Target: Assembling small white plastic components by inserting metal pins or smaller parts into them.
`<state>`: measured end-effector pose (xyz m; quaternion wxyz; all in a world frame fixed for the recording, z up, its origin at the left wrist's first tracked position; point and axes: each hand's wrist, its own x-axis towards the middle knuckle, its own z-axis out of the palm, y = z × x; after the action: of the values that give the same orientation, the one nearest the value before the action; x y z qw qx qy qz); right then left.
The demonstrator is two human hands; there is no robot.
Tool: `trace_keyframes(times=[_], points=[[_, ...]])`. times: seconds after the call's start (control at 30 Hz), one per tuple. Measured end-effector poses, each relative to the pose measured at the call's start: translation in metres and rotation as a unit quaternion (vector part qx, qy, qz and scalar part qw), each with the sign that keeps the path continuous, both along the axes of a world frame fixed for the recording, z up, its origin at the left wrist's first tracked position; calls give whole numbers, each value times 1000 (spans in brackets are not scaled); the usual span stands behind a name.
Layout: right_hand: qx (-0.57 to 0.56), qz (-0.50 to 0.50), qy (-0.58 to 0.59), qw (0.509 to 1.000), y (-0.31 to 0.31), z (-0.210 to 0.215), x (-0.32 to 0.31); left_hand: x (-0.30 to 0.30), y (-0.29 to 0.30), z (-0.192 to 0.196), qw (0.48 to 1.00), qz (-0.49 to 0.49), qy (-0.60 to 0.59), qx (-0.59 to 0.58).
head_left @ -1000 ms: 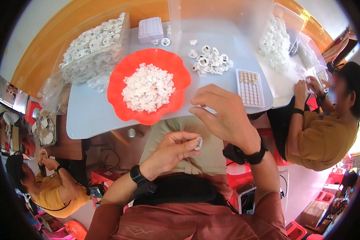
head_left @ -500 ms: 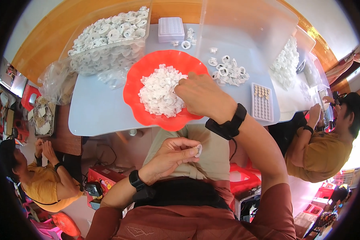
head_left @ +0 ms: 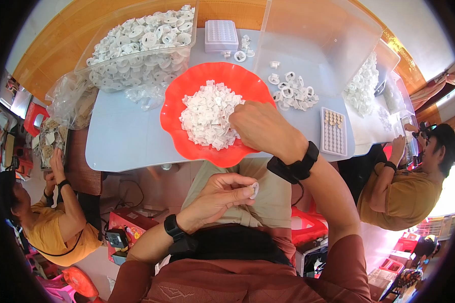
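Observation:
Over my lap, my left hand (head_left: 222, 196) pinches a small round white plastic part (head_left: 254, 190) between thumb and fingertips. My right hand (head_left: 265, 129) reaches into a red wavy-edged dish (head_left: 174, 134) on the table. Its curled fingertips are at the right side of a heap of small white plastic pieces (head_left: 207, 113). Whatever those fingers may hold is hidden behind the hand. To the right of the dish lies a loose pile of white ring-shaped parts (head_left: 294, 92).
A clear bin (head_left: 136, 63) of white round parts stands at the back left, a plastic bag (head_left: 71, 98) beside it. White trays (head_left: 221, 36) are stacked behind the dish. A tray with small brass-coloured pieces (head_left: 333, 139) lies right. Co-workers (head_left: 63, 217) (head_left: 402, 189) sit on both sides.
The view has shifted slightly, so the table things appear a little to the right. My right hand stays at the heap, its fingers more curled in. My left hand still pinches the round part.

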<state>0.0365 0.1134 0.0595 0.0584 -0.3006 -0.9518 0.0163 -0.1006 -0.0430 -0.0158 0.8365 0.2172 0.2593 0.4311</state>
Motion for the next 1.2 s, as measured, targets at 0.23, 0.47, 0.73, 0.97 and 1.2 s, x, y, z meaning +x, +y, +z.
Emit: trace_keyframes(times=[0.23,0.47,0.73,0.97,1.2], points=[[-81,-12,153,985,-1,-2,4,2,-1,0,1000,11,-7,1],[-162,-64,310,935,-10,7,12,8,1,1,1000,6,-8,4],[-353,-87,426,828,-16,12,22,13,1,-2,1000,11,4,-2],[-364,-59,493,788,-21,18,39,18,1,0,1000,8,7,-1],[-353,-98,525,768,-34,11,66,21,2,0,1000,7,3,1]])
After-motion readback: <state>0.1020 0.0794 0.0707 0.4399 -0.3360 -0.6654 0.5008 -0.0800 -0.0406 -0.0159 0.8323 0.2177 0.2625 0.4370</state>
